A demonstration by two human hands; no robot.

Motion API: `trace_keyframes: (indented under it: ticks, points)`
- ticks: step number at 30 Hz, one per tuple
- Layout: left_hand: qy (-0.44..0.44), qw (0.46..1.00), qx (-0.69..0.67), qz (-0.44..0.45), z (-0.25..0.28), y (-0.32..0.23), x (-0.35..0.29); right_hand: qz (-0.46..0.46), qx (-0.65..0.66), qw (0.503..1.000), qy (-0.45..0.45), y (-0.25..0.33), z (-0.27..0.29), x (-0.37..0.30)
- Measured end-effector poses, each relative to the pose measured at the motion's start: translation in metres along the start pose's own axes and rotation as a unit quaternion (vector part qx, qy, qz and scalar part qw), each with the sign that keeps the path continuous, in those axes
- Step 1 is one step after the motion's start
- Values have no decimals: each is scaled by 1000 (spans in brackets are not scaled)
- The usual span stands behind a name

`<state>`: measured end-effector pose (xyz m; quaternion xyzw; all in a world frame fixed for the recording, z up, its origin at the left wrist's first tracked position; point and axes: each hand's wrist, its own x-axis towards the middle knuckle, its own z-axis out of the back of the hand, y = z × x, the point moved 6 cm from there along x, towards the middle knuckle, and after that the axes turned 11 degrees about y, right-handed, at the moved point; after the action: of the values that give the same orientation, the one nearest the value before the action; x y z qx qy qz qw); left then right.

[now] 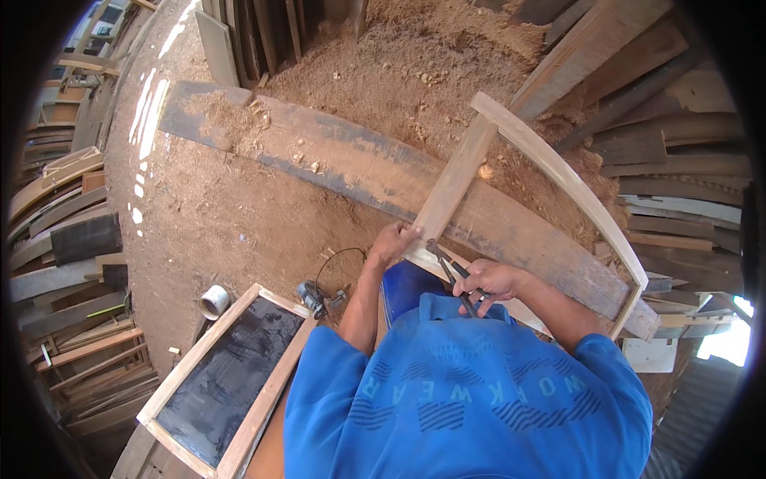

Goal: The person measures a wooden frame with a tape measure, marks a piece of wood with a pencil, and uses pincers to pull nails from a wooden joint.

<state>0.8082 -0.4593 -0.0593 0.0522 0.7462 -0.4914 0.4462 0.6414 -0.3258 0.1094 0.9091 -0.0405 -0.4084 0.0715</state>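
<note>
My left hand (pixel 391 243) grips the near left corner of a pale wooden frame (pixel 456 180), thumb and fingers closed round its edge. In my right hand (pixel 491 283) is a pair of dark pincers (pixel 447 270), fingers wrapped round the handles. The pincers' jaws meet the wood at that same corner, just right of my left fingers. Whatever the jaws may be biting on is too small to make out. The frame lies tilted across my lap and beyond it, over a long plank. My right forearm hides part of its near side.
The long worn plank (pixel 335 152) runs diagonally across the sawdust-covered ground. A second wooden frame with a dark panel (pixel 231 375) stands at my left, beside a corded power tool (pixel 311 298) and a white cup-like container (pixel 215 301). Stacked boards (pixel 678 168) line the right; more timber (pixel 72 263) lies left.
</note>
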Motion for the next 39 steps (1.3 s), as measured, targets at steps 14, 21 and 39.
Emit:
trace_keyframes:
  ticks: [14,21,39]
  points:
    - [0,980,196,-37,3,-26,-5,-86,-44,995,-38,32,2,-6]
    - [-5,980,189,-56,1,-33,-8,-3,164,986,-9,44,-12,15]
    - [-67,977,202,9,0,-22,0,37,295,954,-35,-19,-29,42]
